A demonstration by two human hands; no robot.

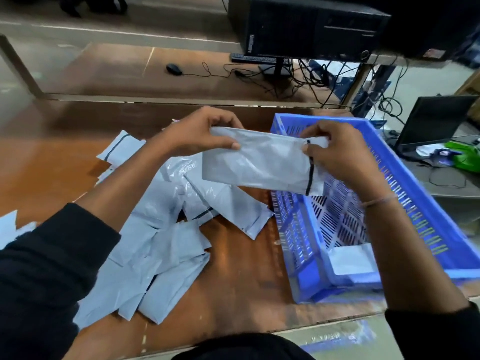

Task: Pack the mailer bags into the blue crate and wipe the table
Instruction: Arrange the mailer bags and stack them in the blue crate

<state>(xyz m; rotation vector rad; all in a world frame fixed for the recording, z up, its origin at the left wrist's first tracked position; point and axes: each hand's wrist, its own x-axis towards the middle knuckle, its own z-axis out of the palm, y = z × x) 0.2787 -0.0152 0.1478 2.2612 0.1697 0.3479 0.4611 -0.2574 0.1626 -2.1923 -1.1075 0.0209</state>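
The left hand (205,133) pinches one end of a grey mailer bag (259,162) and the right hand (337,152) pinches the other end, by its black strip. The bag hangs in the air, partly over the blue crate (415,203). It looks thin and slippery, so it could slide out of a loose pinch and land back on the worktop (246,268). If dropped near the crate's edge, it may slip outside. Many more bags (155,242) lie in a messy pile beside the crate, and a sleeve could push some off the worktop

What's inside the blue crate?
One flat mailer bag lies at the near end of the blue crate. The right hand and its held bag cover the far end.
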